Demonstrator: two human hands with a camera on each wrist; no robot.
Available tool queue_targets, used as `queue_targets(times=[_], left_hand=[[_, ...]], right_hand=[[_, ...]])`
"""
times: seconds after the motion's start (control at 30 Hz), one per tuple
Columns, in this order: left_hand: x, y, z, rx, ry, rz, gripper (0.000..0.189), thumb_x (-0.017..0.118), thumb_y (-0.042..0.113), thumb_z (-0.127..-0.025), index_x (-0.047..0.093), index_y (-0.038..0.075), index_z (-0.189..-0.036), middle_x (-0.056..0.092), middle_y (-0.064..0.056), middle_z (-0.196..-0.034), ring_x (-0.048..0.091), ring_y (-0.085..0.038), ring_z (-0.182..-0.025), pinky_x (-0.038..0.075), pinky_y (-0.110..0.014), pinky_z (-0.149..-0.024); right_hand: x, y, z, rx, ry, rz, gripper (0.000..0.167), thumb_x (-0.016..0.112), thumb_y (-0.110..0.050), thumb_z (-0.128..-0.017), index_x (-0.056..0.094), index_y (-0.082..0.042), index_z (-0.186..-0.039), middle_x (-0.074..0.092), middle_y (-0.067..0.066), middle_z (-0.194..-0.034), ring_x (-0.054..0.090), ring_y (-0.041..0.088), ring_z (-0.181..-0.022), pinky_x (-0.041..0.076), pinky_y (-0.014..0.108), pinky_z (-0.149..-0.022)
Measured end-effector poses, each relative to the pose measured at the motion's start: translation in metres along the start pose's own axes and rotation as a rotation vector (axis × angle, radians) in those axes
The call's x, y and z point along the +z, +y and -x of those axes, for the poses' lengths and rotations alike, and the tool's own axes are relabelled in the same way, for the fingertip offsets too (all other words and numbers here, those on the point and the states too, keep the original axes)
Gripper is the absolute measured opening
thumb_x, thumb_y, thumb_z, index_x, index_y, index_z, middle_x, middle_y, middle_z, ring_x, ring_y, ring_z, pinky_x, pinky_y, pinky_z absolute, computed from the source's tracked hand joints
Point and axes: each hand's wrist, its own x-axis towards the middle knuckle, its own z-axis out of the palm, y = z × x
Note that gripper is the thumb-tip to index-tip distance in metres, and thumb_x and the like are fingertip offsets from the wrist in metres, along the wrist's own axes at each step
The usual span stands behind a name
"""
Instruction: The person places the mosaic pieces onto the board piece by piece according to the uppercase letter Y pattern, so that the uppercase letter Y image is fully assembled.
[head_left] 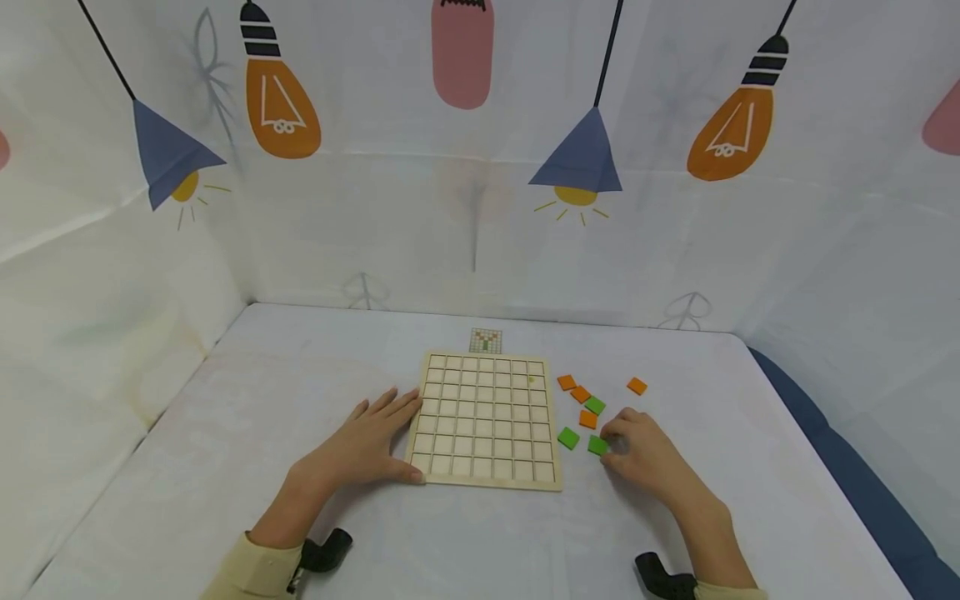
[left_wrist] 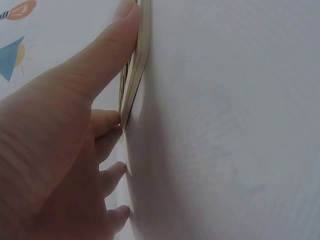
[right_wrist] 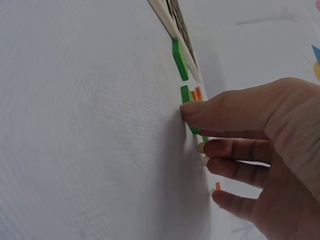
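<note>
A square wooden grid board [head_left: 493,482] lies on the white table. My left hand [head_left: 367,442] rests at its left side, fingers stretched along the edge and thumb at the near left corner. In the left wrist view the thumb [left_wrist: 107,55] lies against the board's rim [left_wrist: 140,60]. My right hand [head_left: 645,454] pinches a green square tile [head_left: 597,445] between thumb and finger, low at the table. In the right wrist view the thumb [right_wrist: 220,112] covers part of that tile [right_wrist: 185,94]. Another green tile [head_left: 568,437] lies between it and the board.
Several orange tiles, one near the board [head_left: 566,382] and one farther right [head_left: 637,386], lie beyond my right hand with a third green tile [head_left: 595,405]. A small pattern card [head_left: 486,341] lies behind the board. Printed white cloth [head_left: 420,225] hangs around the table.
</note>
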Motion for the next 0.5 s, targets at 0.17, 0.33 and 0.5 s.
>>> queue_targets(times=[0.17, 0.33, 0.5], left_hand=[[-0.0002, 0.0002, 0.0, -0.002, -0.006, 0.003, 0.119, 0.072, 0.076, -0.067, 0.026, 0.016, -0.159, 0.023, 0.001, -0.166, 0.015, -0.036, -0.155, 0.016, -0.068, -0.118], [-0.0009, 0.0013, 0.0005, -0.004, -0.005, 0.012, 0.119, 0.074, 0.075, -0.067, 0.027, 0.015, -0.158, 0.024, 0.0, -0.166, 0.015, -0.036, -0.155, 0.016, -0.069, -0.118], [-0.0008, 0.001, 0.0001, 0.0, 0.003, 0.013, 0.119, 0.073, 0.076, -0.067, 0.027, 0.015, -0.158, 0.024, 0.0, -0.166, 0.016, -0.036, -0.155, 0.016, -0.069, -0.118]], right_hand=[[0.0029, -0.0002, -0.0012, -0.017, 0.01, -0.013, 0.022, 0.08, -0.009, -0.077, 0.074, -0.01, -0.098, 0.063, 0.0, -0.096, 0.057, 0.023, -0.1, 0.051, 0.047, -0.092], [0.0054, -0.0016, -0.0022, -0.054, 0.013, -0.027, 0.021, 0.078, -0.006, -0.078, 0.073, -0.009, -0.099, 0.064, -0.001, -0.095, 0.058, 0.022, -0.099, 0.052, 0.045, -0.09], [0.0045, -0.0049, -0.002, -0.061, 0.022, -0.022, 0.021, 0.077, -0.003, -0.078, 0.073, -0.009, -0.098, 0.065, -0.001, -0.094, 0.059, 0.021, -0.097, 0.053, 0.044, -0.089]])
